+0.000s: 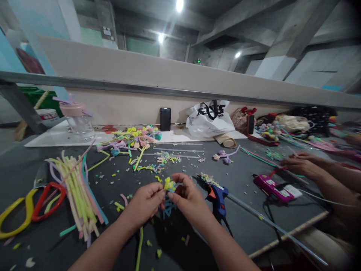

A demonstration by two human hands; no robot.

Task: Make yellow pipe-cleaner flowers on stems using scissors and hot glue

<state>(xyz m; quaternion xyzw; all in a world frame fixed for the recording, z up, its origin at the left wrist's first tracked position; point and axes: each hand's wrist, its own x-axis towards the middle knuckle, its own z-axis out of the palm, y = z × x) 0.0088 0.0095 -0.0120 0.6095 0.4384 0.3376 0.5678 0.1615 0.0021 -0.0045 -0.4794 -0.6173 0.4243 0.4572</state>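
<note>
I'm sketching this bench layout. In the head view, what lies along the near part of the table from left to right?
Yellow and red scissor handles → bundle of pastel pipe cleaners → left hand → right hand → blue glue gun → magenta glue gun.

Surface: a dark grey table is carrying everything.
Landmark: a blue glue gun is lying near the middle.
Left of it: a bundle of pastel strips and red and yellow loops are lying.
Behind it: a black phone is standing and a white bag is sitting.
Right of it: a pink glue gun is resting.
</note>
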